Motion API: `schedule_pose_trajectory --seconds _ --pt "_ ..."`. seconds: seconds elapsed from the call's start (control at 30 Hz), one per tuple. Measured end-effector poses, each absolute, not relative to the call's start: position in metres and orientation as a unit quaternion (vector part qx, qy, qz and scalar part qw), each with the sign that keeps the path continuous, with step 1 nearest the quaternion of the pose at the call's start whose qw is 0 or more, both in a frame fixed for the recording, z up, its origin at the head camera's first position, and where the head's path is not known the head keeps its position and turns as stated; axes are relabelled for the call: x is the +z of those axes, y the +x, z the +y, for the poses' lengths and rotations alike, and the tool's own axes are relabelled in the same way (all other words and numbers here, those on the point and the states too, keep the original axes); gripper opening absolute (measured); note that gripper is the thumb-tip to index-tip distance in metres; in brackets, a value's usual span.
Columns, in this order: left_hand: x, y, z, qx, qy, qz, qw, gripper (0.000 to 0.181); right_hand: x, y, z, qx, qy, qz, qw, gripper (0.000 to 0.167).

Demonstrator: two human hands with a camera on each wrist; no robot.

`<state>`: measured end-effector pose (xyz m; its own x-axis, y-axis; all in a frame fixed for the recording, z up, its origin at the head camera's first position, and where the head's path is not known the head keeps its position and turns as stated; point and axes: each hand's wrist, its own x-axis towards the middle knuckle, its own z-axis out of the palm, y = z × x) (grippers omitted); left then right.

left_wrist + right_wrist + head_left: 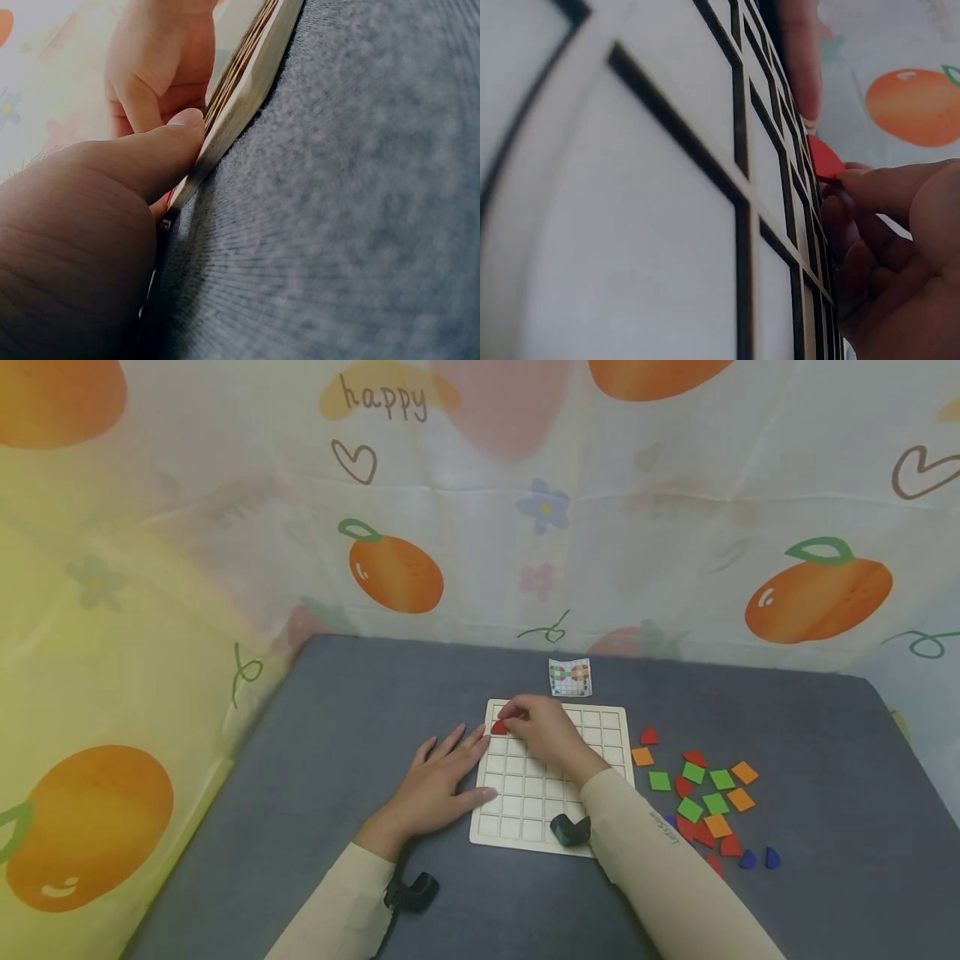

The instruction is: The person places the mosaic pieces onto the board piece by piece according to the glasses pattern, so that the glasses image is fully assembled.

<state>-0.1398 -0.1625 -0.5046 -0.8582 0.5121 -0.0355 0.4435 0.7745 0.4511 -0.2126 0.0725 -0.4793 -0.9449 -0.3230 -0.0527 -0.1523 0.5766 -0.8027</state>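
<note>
A wooden grid board [512,785] with square cells lies on the table. My right hand [546,731] reaches over its upper left part, pinching a red curved-edge tile [498,727] by thumb and finger. In the right wrist view the red tile [825,159] stands tilted against the grid, its rounded side up. My left hand [442,777] lies with spread fingers along the board's left edge, fingertips and thumb touching it. The left wrist view shows the left thumb [169,146] on the board's rim [240,97].
Loose tiles lie right of the board: green squares [693,772], orange squares [717,826], red curved pieces [731,845] and small blue ones [772,858]. Behind the board lies a small pattern card [570,677]. A printed curtain [480,527] hangs beyond the grey table [360,718].
</note>
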Motion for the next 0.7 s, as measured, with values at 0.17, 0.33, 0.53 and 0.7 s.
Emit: schedule_pose_trajectory --seconds 0.17,0.33,0.53,0.7 --pt "-0.5032 -0.1401 -0.1612 0.219 0.256 0.939 0.076 0.086 -0.478 -0.2123 0.0727 -0.428 -0.143 0.887 0.096 0.015" --pt "-0.5043 -0.1402 -0.1609 0.224 0.259 0.937 0.063 0.084 -0.4784 -0.2115 0.0742 -0.436 -0.153 0.88 0.105 0.02" --pt "-0.5056 -0.1401 -0.1603 0.226 0.257 0.938 0.058 0.085 -0.4773 -0.2107 0.0755 -0.437 -0.157 0.877 0.122 0.021" --pt "-0.5051 -0.14 -0.1601 0.218 0.254 0.94 0.062 0.086 -0.4768 -0.2108 0.0763 -0.438 -0.153 0.876 0.128 0.021"
